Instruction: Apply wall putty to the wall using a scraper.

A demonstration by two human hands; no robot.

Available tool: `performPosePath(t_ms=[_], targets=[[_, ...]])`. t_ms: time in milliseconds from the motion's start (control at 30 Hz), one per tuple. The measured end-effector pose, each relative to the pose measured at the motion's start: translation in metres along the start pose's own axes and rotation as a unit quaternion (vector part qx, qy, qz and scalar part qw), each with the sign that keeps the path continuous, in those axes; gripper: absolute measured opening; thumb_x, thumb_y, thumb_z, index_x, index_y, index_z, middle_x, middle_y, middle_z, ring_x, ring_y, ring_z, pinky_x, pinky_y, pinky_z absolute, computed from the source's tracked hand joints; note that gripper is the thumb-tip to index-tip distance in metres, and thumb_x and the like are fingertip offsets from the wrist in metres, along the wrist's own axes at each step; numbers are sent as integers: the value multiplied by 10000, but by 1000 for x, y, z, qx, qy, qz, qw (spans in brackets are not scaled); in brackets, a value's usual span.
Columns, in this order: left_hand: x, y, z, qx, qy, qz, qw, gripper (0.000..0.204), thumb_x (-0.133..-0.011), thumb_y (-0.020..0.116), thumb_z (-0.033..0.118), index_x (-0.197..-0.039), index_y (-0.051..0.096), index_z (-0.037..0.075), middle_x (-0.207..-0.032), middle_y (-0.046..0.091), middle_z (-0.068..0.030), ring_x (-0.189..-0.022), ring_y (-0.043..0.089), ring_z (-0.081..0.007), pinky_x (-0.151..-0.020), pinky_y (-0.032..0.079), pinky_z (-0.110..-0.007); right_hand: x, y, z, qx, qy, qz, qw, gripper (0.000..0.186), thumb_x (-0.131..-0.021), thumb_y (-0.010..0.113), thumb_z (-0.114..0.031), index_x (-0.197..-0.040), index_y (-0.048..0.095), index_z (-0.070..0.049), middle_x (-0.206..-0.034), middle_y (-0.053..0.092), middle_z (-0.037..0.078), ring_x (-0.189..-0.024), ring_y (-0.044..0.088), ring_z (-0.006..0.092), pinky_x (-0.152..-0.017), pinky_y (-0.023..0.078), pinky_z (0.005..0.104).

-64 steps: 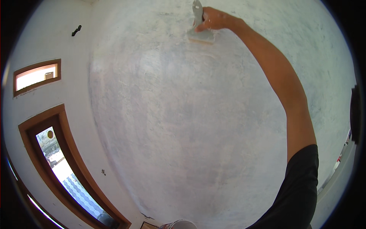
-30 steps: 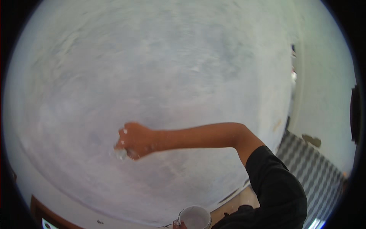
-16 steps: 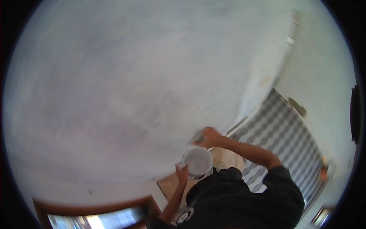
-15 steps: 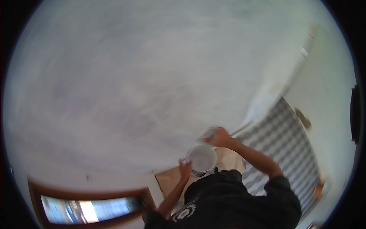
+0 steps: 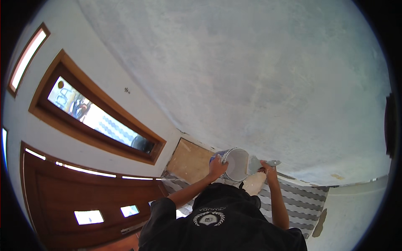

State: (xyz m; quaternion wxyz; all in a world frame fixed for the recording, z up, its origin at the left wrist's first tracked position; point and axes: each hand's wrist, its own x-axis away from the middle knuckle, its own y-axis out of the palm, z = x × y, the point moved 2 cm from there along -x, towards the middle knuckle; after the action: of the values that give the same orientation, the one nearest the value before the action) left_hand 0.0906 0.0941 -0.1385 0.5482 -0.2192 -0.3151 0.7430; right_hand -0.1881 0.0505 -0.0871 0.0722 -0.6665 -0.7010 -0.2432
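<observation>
My left hand [image 5: 218, 167] is closed on the side of a bucket [image 5: 238, 163] at its left rim. The bucket is pale inside with a bluish outside, and it leans so its mouth faces right. My right hand [image 5: 269, 167] is wrapped round a putty knife [image 5: 254, 165] with a wide grey blade. The blade points left, at the bucket's right rim; whether it touches cannot be made out. The grey handle end sticks out right of the fist. Ahead of both hands stretches a large wall [image 5: 251, 83] with patchy whitish-grey coating.
On the left, a white wall holds a narrow wood-framed window [image 5: 100, 115] and a brown wooden door [image 5: 54, 188]. A tan board [image 5: 188, 161] lies by the wall's foot, left of the bucket. Grey-patterned floor tiles [image 5: 289, 201] run to the right.
My view has swung left, bringing the window and door in. My right hand with the putty knife has come down from beyond the bucket to beside its rim. The bucket leans more to the right.
</observation>
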Motion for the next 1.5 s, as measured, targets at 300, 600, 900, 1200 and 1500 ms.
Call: performPosePath(t_ms=[300, 600, 900, 1200, 1500], targets=[[33, -20, 25, -24, 36, 163, 986, 456, -766, 648, 278, -1026, 629, -96, -746, 626, -291, -683, 638, -434, -632, 523, -489, -12, -13, 4, 13, 56, -100, 993, 262, -859, 673, -263, -942, 617, -21, -734, 619, 93, -675, 637, 214, -675, 508, 333], [65, -76, 74, 3, 61, 226, 972, 203, -781, 672, 169, -848, 628, -16, -772, 629, -226, -715, 616, -439, -593, 502, -464, -9, -10, -10, 14, 39, -173, 984, 317, -876, 649, -265, -1034, 620, 9, -859, 645, 91, -747, 647, 208, -727, 507, 332], [67, -126, 90, 27, 7, 219, 975, 356, -818, 711, 240, -913, 625, -92, -899, 652, -247, -826, 638, -415, -732, 504, -409, 22, 46, -62, -38, 19, -234, 971, 358, -925, 543, -236, -1122, 598, 57, -937, 661, 138, -815, 665, 239, -800, 527, 368], [56, -88, 97, 17, -12, 167, 986, 440, -852, 686, 347, -907, 628, -85, -892, 643, -252, -845, 633, -397, -760, 485, -432, 8, 83, 3, 111, 26, -215, 970, 279, -901, 596, -226, -1114, 627, -49, -787, 651, 93, -671, 657, 180, -589, 536, 303], [52, -49, 119, -1, -50, 120, 992, 491, -868, 662, 379, -950, 618, -104, -930, 635, -280, -893, 623, -418, -784, 472, -448, -26, 91, 32, 343, -59, -34, 937, 354, -805, 559, -251, -1019, 607, 27, -958, 667, 250, -859, 663, 396, -774, 514, 461]])
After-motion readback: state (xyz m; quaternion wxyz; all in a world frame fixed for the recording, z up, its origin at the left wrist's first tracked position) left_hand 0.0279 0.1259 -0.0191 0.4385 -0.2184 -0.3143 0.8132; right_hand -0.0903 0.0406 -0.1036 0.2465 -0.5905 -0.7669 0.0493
